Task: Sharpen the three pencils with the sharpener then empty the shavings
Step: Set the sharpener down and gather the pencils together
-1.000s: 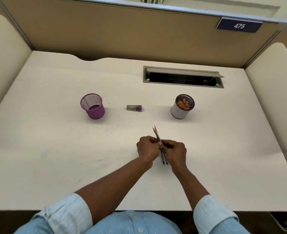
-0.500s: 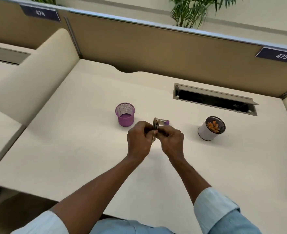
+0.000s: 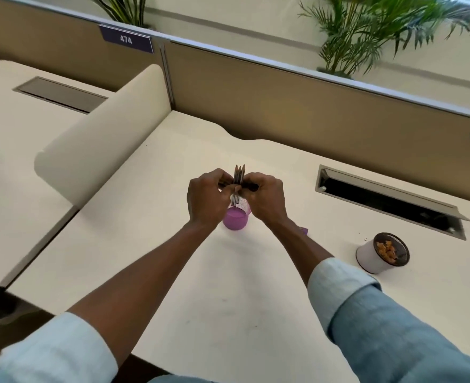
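Three dark pencils [image 3: 239, 175] stand upright as a bundle, sharpened tips up, pinched between my left hand [image 3: 208, 197] and my right hand [image 3: 265, 197]. Their lower ends reach into the mouth of the purple mesh cup [image 3: 236, 219], which sits directly below my hands. A purple corner of the sharpener [image 3: 304, 231] peeks out from behind my right wrist; the rest is hidden. The white cup [image 3: 369, 258] with orange shavings inside stands to the right on the desk.
The cream desk [image 3: 228, 294] has an open cable slot [image 3: 388, 205] at the back right. A rounded side divider [image 3: 104, 134] borders the left, a tan partition [image 3: 311, 106] the back. The desk's front edge runs below my forearms.
My hands carried the pencil bundle left and forward from the desk's middle to above the purple cup, turning it upright. The camera swung left, so the neighbouring desk shows.
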The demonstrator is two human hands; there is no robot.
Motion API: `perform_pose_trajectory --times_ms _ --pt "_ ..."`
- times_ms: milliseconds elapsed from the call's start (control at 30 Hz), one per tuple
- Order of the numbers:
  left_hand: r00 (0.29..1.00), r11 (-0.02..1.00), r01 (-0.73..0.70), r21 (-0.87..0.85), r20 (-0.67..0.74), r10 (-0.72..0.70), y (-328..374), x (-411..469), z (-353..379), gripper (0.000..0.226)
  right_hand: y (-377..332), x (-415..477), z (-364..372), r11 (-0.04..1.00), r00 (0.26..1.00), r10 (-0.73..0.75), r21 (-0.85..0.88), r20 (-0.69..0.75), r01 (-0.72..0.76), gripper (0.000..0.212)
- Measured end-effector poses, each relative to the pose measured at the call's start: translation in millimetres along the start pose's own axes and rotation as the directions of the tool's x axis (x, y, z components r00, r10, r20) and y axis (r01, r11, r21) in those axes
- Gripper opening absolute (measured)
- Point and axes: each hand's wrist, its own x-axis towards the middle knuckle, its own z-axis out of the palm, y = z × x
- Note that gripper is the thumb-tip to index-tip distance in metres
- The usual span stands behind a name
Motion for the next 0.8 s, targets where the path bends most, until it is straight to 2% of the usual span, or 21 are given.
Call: perform_pose_trajectory --times_ms 200,300,467,667,800 --pt "0.996 0.998 0.016 0.067 0.082 -0.022 -29.3 16.7 23.9 0.009 24.4 16.0 19.8 0.991 0.995 0.087 -0.110 0.051 -0.081 0.015" --pt "0.991 0.986 0.057 0.159 0.107 -0.074 -46.3 18.5 40.1 0.008 36.3 18.8 25.4 0.964 0.989 0.126 -0.243 0.073 -0.105 0.013" --pt "0.977 0.959 0.117 0.257 0.142 -0.157 -64.2 19.6 57.2 0.010 47.9 20.3 31.6 0.929 0.975 0.182 -0.346 0.128 -0.128 0.014" --pt "0.986 0.940 0.048 0.339 0.134 -0.099 -60.7 16.7 57.5 0.007 57.3 18.1 37.5 0.921 0.969 0.197 -0.367 0.150 -0.131 0.016" --pt "0.983 0.929 0.056 0.366 0.144 -0.116 -58.0 17.5 55.2 0.005 60.6 14.5 39.0 0.928 0.971 0.193 -0.346 0.138 -0.135 0.021"
